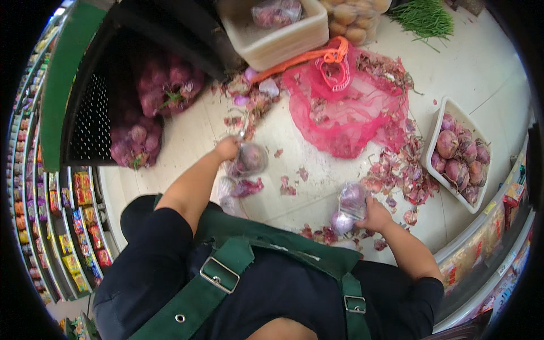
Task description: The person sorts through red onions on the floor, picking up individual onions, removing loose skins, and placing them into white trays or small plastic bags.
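My left hand (228,148) grips the top of a clear plastic bag (251,158) with red onions inside; the bag hangs to the right of my fingers, slightly blurred. In my right hand (376,216) is a second clear plastic bag (353,199) of red onions. A purple onion (342,223) shows at its lower end; whether the film covers it I cannot tell. Below the left bag, dark red onion skin (247,187) lies by my shoe. Loose onion skins (399,174) are heaped on the floor beyond my right hand.
A white tub (433,166) of red onions stands at the right, near a shelf (471,246). A pink mesh sack (340,123) lies flat ahead. White tubs (280,49) hold a bagged portion (277,12). Full onion sacks (138,142) sit left; potatoes (350,19) and green stalks (425,19) are farther back.
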A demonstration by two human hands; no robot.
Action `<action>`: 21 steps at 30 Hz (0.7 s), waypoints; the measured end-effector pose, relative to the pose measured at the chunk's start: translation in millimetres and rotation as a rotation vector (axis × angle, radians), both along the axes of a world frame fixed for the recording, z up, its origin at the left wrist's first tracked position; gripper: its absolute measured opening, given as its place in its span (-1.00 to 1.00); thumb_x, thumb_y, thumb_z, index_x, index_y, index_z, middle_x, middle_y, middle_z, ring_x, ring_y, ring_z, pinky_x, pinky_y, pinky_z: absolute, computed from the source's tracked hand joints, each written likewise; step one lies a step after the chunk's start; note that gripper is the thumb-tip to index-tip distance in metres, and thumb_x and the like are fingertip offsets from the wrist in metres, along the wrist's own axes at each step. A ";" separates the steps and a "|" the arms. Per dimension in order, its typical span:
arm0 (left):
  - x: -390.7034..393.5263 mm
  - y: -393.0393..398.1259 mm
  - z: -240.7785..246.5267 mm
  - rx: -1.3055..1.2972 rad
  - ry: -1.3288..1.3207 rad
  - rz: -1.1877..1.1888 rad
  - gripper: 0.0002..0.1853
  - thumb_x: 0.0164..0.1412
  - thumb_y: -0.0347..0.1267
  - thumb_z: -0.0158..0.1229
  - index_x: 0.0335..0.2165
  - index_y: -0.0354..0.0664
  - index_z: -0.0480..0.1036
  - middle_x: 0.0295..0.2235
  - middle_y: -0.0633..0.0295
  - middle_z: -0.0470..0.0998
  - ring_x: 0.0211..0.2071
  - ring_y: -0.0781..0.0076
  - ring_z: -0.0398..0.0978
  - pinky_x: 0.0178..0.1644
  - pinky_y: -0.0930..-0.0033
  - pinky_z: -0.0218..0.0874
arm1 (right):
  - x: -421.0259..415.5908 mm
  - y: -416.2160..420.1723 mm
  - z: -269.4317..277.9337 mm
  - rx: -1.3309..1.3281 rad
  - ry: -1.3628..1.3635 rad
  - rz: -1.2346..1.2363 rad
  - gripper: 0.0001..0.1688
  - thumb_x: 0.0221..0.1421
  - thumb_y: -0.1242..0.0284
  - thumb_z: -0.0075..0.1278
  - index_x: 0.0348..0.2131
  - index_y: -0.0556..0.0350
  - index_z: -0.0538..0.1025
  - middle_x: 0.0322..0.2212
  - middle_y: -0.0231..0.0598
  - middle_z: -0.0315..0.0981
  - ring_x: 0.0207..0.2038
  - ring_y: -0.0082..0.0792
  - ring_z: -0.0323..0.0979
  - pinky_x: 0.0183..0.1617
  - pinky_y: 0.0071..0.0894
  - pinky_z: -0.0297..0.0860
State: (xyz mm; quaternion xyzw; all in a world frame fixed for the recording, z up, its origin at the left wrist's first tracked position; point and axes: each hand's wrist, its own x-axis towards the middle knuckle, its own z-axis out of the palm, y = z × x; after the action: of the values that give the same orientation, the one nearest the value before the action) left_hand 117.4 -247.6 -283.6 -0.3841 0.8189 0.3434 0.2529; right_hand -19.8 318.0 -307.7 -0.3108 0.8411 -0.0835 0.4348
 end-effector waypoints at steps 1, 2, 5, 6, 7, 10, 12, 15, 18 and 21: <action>31.2 -26.6 -16.2 -0.178 0.144 -0.133 -0.76 0.32 -0.34 0.00 -0.14 -0.16 0.54 -0.52 -0.03 0.58 -0.54 0.17 0.59 -0.39 0.14 0.45 | 1.0 -9.2 -6.4 -0.037 0.003 0.053 0.06 -0.33 0.05 0.38 0.02 0.26 0.23 -0.08 0.20 0.37 0.00 0.15 0.41 0.11 -0.06 0.40; 13.0 -17.9 -6.6 -0.135 0.174 -0.122 -0.77 0.34 -0.37 -0.01 -0.18 -0.23 0.53 -0.53 0.05 0.58 -0.54 0.26 0.58 -0.41 0.18 0.44 | 2.3 -6.2 -6.6 -0.018 0.012 0.041 0.06 -0.33 0.05 0.39 0.03 0.26 0.24 -0.08 0.19 0.37 0.00 0.15 0.42 0.10 -0.06 0.40; -16.6 -30.8 39.2 0.001 0.338 0.280 -0.77 0.34 -0.38 -0.02 -0.26 -0.32 0.51 -0.52 0.11 0.58 -0.55 0.31 0.54 -0.42 0.17 0.42 | 2.0 -5.7 -2.6 0.023 0.019 0.053 0.08 -0.31 0.01 0.39 0.05 0.24 0.24 -0.09 0.17 0.39 -0.01 0.12 0.44 0.10 -0.04 0.41; -26.8 -41.1 57.2 -0.084 0.444 0.355 -0.76 0.34 -0.38 -0.03 -0.28 -0.33 0.50 -0.52 0.13 0.57 -0.53 0.34 0.52 -0.39 0.18 0.41 | 0.4 -6.8 -1.7 0.019 0.029 0.050 0.08 -0.31 0.01 0.39 0.05 0.24 0.24 -0.09 0.16 0.39 -0.01 0.12 0.44 0.10 -0.04 0.41; -35.8 -61.8 82.6 -0.170 0.551 0.259 -0.77 0.34 -0.38 -0.04 -0.31 -0.27 0.51 -0.50 0.13 0.57 -0.49 0.38 0.50 -0.34 0.28 0.36 | 0.4 -9.1 -1.3 0.013 0.034 0.057 0.08 -0.31 0.00 0.39 0.04 0.24 0.24 -0.09 0.16 0.39 -0.01 0.13 0.44 0.09 -0.04 0.41; -114.7 -52.6 187.8 0.059 1.023 0.313 -0.81 0.41 -0.34 -0.02 -0.24 -0.22 0.46 -0.38 0.28 0.53 -0.34 0.44 0.48 -0.23 0.37 0.32 | 2.1 0.2 -2.5 0.025 0.029 0.057 0.10 -0.31 0.00 0.38 0.06 0.26 0.24 -0.08 0.18 0.40 -0.01 0.13 0.44 0.09 -0.03 0.41; -153.6 -60.7 237.6 0.133 1.283 0.330 -0.82 0.42 -0.33 -0.02 -0.09 -0.14 0.40 -0.21 0.27 0.51 -0.19 0.43 0.49 -0.04 0.27 0.37 | -5.5 -4.5 -8.7 -0.039 -0.010 0.065 0.11 -0.31 -0.01 0.38 0.08 0.27 0.24 -0.06 0.21 0.40 0.01 0.13 0.43 0.09 -0.03 0.41; -184.1 -11.6 259.9 0.099 1.183 0.246 -0.38 0.35 -0.25 0.11 0.24 -0.09 0.03 0.07 0.11 0.37 0.07 0.35 0.40 0.03 0.20 0.34 | -16.0 7.0 -11.5 -0.105 -0.192 0.019 0.14 -0.27 0.01 0.37 0.13 0.29 0.22 -0.02 0.23 0.41 0.06 0.07 0.42 0.11 -0.08 0.40; -170.5 15.0 190.8 0.108 0.892 0.001 -0.16 0.31 -0.14 0.15 0.33 -0.02 -0.16 0.16 0.04 0.25 0.09 0.25 0.39 -0.02 0.11 0.40 | -28.5 4.9 -8.8 -0.212 -0.506 -0.126 0.12 -0.17 0.10 0.35 0.20 0.31 0.16 0.02 0.12 0.42 0.09 -0.10 0.41 0.17 -0.21 0.35; -93.6 89.0 73.3 0.781 0.253 0.045 -0.05 0.31 0.03 0.09 0.41 0.20 -0.33 0.29 -0.04 0.10 0.14 0.06 0.40 -0.01 -0.12 0.44 | -22.4 -16.3 10.7 -0.464 -0.778 -0.347 0.04 0.02 0.31 0.26 0.30 0.29 0.06 0.08 -0.10 0.37 0.11 -0.34 0.35 0.24 -0.32 0.25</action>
State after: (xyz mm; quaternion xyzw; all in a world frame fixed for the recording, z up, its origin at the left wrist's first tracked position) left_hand 23.8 -158.6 -210.3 -0.2318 0.6428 0.6785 0.2696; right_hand -42.2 301.7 -296.9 -0.2006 0.6149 -0.4499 0.6159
